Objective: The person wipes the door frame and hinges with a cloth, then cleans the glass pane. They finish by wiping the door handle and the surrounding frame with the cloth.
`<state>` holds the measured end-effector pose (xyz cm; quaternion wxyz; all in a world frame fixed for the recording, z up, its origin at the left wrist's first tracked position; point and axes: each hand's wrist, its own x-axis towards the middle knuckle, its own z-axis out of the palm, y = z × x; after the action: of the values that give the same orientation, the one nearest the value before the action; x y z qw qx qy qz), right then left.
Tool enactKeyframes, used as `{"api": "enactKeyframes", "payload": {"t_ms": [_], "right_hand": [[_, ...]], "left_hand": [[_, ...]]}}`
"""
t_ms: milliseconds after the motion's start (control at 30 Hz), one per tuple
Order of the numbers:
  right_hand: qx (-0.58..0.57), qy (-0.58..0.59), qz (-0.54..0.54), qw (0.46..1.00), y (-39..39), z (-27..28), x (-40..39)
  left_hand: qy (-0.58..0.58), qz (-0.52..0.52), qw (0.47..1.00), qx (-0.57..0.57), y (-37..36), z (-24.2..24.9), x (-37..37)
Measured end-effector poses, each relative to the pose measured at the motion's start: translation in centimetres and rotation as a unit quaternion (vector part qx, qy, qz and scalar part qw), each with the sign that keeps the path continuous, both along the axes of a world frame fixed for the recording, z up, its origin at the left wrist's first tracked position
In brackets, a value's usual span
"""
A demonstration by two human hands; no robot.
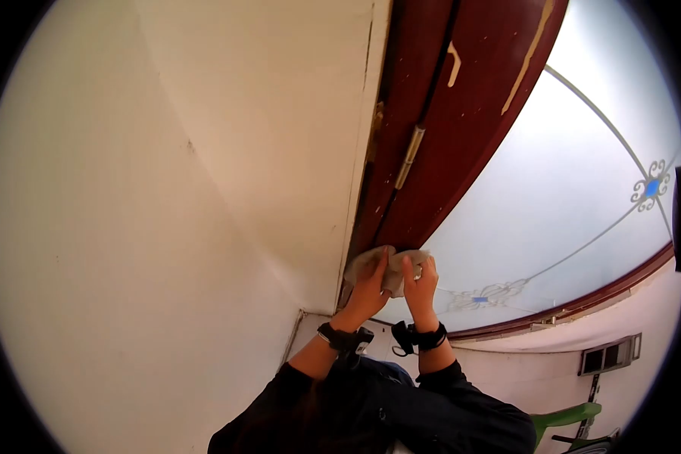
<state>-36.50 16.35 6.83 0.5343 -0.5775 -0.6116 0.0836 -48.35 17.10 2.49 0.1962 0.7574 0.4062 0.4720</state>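
Observation:
Both of my hands hold a greyish-beige cloth (395,274) at the lower part of the dark red wooden frame (461,113). My left hand (367,291) has its fingers on the cloth's left part, beside the frame's edge and the wall. My right hand (422,284) grips the cloth's right part, close to the frosted glass (522,219). The cloth is bunched between the two hands and hides some of the fingers. Above the hands, a metal hinge (410,157) is fixed to the frame. Each wrist wears a black strap.
A pale wall (166,227) fills the left side. Scrollwork with a blue centre (651,188) decorates the glass. At the lower right are a grey rectangular fixture (609,356) on the wall and a green chair arm (567,416).

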Motion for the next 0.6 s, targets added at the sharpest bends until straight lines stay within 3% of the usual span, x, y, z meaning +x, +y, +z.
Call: {"api": "enactKeyframes", "payload": {"t_ms": [100, 167, 233, 300, 333, 400, 500, 600], "right_hand": [[-0.055, 0.024, 0.002, 0.998, -0.9, 0.1, -0.1], [-0.097, 0.162, 0.077, 0.979, -1.3, 0.7, -0.2], [-0.117, 0.206, 0.108, 0.965, -2.1, 0.7, -0.1], [-0.081, 0.302, 0.146, 0.938, -2.6, 1.1, -0.2], [-0.083, 0.303, 0.145, 0.938, -2.8, 1.3, -0.2], [-0.077, 0.333, 0.167, 0.925, -3.2, 1.3, -0.1], [-0.065, 0.291, 0.185, 0.936, -3.9, 0.9, 0.0], [-0.109, 0.234, 0.235, 0.937, -4.7, 1.3, 0.3]], "left_hand": [[0.036, -0.039, 0.997, -0.064, -1.1, -2.4, 0.4], [0.029, -0.053, 0.995, -0.076, -1.0, -1.9, 0.2], [-0.023, -0.073, 0.992, -0.104, -1.0, -1.7, 0.1], [-0.275, -0.197, 0.896, -0.288, -0.4, -3.4, 0.2], [-0.275, -0.197, 0.895, -0.290, -0.3, -3.7, 0.0], [-0.369, -0.283, 0.790, -0.398, -0.2, -3.7, -0.9], [-0.399, -0.269, 0.744, -0.464, -0.9, -1.7, -1.7], [-0.462, -0.255, 0.723, -0.446, -1.7, 0.0, -1.6]]}}
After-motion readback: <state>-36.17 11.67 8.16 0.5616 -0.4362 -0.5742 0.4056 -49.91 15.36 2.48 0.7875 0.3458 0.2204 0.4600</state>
